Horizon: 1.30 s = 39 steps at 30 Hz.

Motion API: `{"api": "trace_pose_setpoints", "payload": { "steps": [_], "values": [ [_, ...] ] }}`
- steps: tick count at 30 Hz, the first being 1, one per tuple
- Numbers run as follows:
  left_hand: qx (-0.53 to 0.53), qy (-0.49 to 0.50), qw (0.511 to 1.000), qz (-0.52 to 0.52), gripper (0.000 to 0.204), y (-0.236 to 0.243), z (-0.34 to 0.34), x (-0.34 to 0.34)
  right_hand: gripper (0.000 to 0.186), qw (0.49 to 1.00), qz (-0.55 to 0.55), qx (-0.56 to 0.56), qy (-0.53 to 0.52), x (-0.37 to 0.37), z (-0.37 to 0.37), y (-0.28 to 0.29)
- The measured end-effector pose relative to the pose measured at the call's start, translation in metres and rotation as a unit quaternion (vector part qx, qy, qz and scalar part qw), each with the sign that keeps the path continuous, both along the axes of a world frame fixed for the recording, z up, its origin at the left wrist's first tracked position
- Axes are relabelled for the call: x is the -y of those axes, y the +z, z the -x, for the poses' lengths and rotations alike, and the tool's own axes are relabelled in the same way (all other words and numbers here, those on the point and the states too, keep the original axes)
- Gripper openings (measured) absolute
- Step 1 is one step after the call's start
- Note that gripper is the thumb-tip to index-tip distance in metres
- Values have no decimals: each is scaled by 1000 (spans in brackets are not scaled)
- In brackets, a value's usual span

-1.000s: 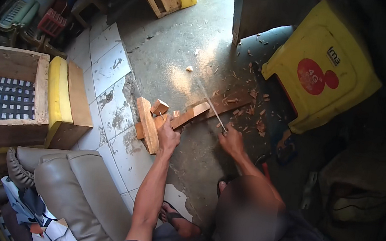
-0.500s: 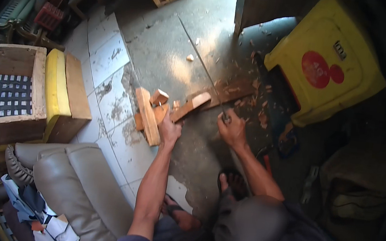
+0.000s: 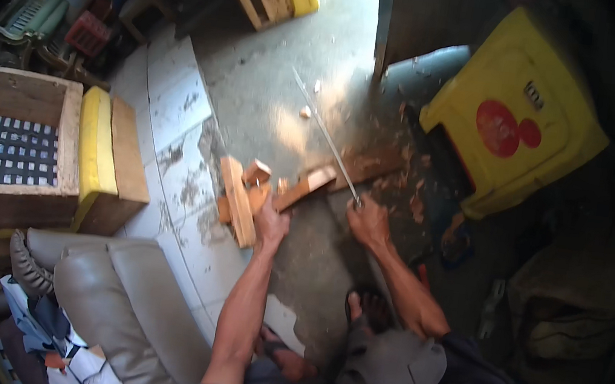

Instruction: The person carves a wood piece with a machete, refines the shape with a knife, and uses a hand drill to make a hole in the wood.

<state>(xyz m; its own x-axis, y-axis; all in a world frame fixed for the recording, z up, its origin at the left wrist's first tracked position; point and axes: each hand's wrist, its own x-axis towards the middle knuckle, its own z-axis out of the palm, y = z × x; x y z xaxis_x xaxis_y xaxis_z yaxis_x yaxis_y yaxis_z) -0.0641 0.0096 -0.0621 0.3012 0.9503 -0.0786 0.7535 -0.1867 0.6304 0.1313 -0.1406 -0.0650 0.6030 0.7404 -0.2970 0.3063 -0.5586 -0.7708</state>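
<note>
My left hand (image 3: 271, 223) is closed around the near end of a short wooden piece (image 3: 300, 193), whose far end is pale and freshly cut. In my right hand (image 3: 370, 223) is the handle of a handsaw (image 3: 327, 135). Its long thin blade points away and to the left, seen almost edge-on, and passes by the pale end of the wooden piece; whether they touch I cannot tell. Beside my left hand lie a pale wooden bar (image 3: 240, 199) and a small wooden block (image 3: 257, 172). A dark plank (image 3: 371, 165) lies on the floor under and beyond the wooden piece.
Wood chips (image 3: 417, 204) and sawdust (image 3: 289, 131) lie on the concrete floor. At right stands a yellow plastic stool (image 3: 549, 136). On the left are a wooden seat frame (image 3: 11, 192) with dark webbing, yellow foam (image 3: 104, 142), and a grey-brown cushioned seat (image 3: 121, 292).
The saw has drawn back a little toward me, and its blade now catches the light where it looked dark before. My left hand stays on the wooden piece. The view has shifted slightly.
</note>
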Motion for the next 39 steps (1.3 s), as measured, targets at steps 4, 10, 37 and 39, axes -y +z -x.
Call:
{"api": "trace_pose_setpoints", "payload": {
  "steps": [4,10,37,39],
  "values": [
    [11,6,1000,16,57,4,0,1,26,998,40,34,21,-2,-5,-8],
    [-26,13,997,70,56,7,2,3,34,998,4,-50,-43,11,-10,-3],
    [406,166,605,665,55,-63,-34,78,46,992,97,-39,-75,150,-45,43],
    [386,133,611,678,59,-67,-32,82,47,991,102,-37,-78,144,-41,45]
  ]
}}
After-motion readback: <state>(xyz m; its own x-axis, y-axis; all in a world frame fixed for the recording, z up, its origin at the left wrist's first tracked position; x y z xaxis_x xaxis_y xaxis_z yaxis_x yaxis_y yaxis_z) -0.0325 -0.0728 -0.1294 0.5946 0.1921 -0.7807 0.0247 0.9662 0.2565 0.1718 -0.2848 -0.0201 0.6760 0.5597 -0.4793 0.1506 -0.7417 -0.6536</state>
